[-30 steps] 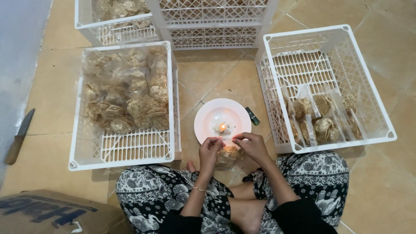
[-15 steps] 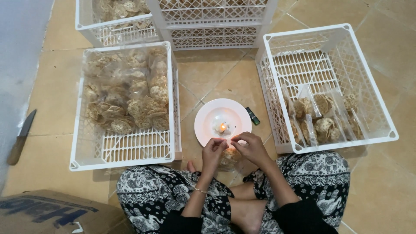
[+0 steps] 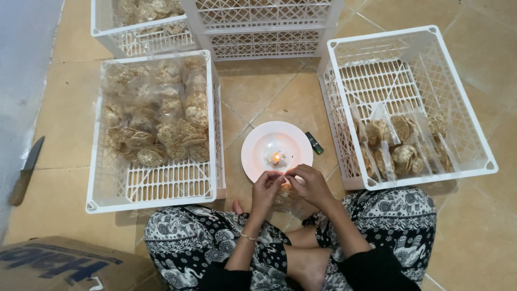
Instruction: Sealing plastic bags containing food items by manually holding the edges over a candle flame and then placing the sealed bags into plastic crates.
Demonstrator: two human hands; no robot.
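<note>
Left hand: my left hand (image 3: 265, 188) is raised in front of my lap, fingers pinched together on the top edge of a small clear bag of crackers (image 3: 283, 198), just short of the plate's near rim.
Right hand: my right hand (image 3: 308, 183) meets the left at that same edge, thumb and fingers closed on the plastic; both hands grip the bag between them.
Bag of crackers: it hangs below my fingers, over my crossed legs, mostly hidden by the hands, so I cannot tell how full it is.
Plate: a white round plate (image 3: 257, 152) sits on the tiled floor just beyond my hands, between the two crates.
Candle: a small lit flame (image 3: 276, 158) burns at the plate's middle, close to the bag's pinched edge.
Lighter: a small dark lighter (image 3: 314, 143) lies on the floor just beside the plate's right rim.
Left crate: a white plastic crate (image 3: 102, 183) holds a heap of bagged round crackers in its far half.
Right crate: a second white crate (image 3: 431, 175) holds a few smaller cracker bags in its near part.
Far crates: more white crates (image 3: 269, 27) stand beyond.
Knife: a knife (image 3: 27, 170) lies at the far left, well apart.
Box: a cardboard box (image 3: 64, 264) sits at the lower left.
</note>
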